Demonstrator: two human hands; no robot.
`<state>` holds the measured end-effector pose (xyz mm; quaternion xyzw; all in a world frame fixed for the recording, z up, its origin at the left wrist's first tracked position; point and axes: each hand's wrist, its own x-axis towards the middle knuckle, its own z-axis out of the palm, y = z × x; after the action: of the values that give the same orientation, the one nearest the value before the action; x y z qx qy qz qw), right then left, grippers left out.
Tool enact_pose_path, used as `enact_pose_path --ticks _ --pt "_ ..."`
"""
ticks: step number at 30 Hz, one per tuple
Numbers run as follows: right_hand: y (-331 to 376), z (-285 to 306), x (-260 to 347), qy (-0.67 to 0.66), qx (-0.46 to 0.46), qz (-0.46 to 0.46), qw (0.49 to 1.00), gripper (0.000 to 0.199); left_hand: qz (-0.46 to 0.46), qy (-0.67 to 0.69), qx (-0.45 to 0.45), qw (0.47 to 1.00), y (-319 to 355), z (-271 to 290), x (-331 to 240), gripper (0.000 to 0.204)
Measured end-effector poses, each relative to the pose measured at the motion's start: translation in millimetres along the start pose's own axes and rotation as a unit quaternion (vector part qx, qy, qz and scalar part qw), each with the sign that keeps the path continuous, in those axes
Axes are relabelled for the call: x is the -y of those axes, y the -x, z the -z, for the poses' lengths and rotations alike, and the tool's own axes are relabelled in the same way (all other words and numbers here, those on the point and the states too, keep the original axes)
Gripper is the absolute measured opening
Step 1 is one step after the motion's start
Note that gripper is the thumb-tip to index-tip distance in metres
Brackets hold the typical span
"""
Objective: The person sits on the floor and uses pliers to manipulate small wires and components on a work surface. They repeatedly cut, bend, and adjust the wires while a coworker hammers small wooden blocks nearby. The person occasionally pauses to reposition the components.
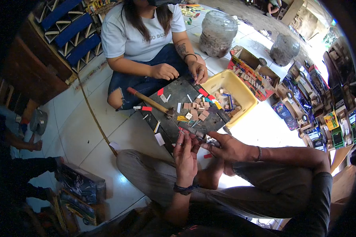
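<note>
My left hand is raised at the near edge of a dark low work board, its fingertips pinched on a thin, light-coloured strip. Close beside it, my right hand grips a tool with a silver-wrapped handle; its dark end points toward the left fingertips, and its exact kind is unclear. Small wooden blocks lie on the board among red, yellow and white pieces. A hammer with a wooden handle rests across its left side.
Across the board sits a person in a white shirt, both hands over its far edge. A yellow basin of pieces stands at the right, beside an open printed box. Wooden toy vehicles crowd the far right. Boxes lie at lower left.
</note>
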<state>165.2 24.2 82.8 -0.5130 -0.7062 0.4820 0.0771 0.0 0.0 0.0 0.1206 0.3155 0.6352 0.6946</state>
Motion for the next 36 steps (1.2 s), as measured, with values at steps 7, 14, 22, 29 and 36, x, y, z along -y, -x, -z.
enact_pose_path --ticks 7,14,22,29,36 --pt "-6 19 -13 0.018 0.028 -0.076 0.997 0.044 0.032 -0.056 0.035 0.997 9 -2 -5 0.029" --pt "-7 15 -15 -0.041 0.088 -0.051 0.994 0.042 0.076 -0.080 0.071 0.991 7 2 -2 0.025" --pt "-13 7 -25 -0.033 0.077 -0.037 0.996 0.043 0.103 -0.091 0.078 0.987 8 0 -1 0.025" --pt "-11 0 -34 -0.009 0.040 -0.028 0.999 0.046 0.107 -0.075 0.076 0.989 7 2 1 0.025" --pt "-11 0 -33 0.010 0.044 -0.028 0.999 0.045 0.111 -0.086 0.076 0.987 6 4 2 0.025"
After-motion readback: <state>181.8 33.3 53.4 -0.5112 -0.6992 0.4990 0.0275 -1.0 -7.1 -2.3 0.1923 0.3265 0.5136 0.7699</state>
